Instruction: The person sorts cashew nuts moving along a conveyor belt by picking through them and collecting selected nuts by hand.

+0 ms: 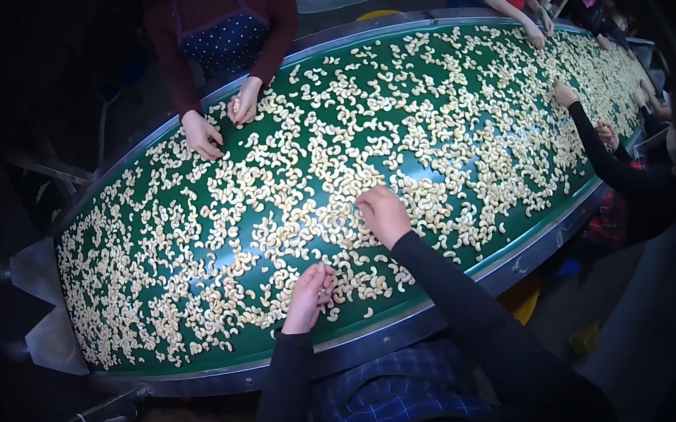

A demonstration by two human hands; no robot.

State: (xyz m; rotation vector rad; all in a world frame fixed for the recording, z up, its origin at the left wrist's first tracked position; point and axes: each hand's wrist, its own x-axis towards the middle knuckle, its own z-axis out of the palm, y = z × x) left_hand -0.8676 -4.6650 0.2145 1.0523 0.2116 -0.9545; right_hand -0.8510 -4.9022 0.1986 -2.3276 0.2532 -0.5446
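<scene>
Pale cashew nuts [436,216] lie scattered in a loose layer across a green conveyor belt [364,142]. My left hand [307,297] is just above the belt's near side, palm turned inward and fingers curled closed; whatever they hold is hidden. Farther out and to the right, my right hand [385,216] reaches down among the nuts in the middle of the belt. Its thumb and fingers are pinched together at the nuts, and what sits between the tips is too small to name.
A metal rim [367,343] edges the belt in front of me. Across from me, a co-worker's hands [202,134] hover over the nuts. Other people's arms [591,134] reach in at the right. Angled metal plates [51,344] stand at the left end.
</scene>
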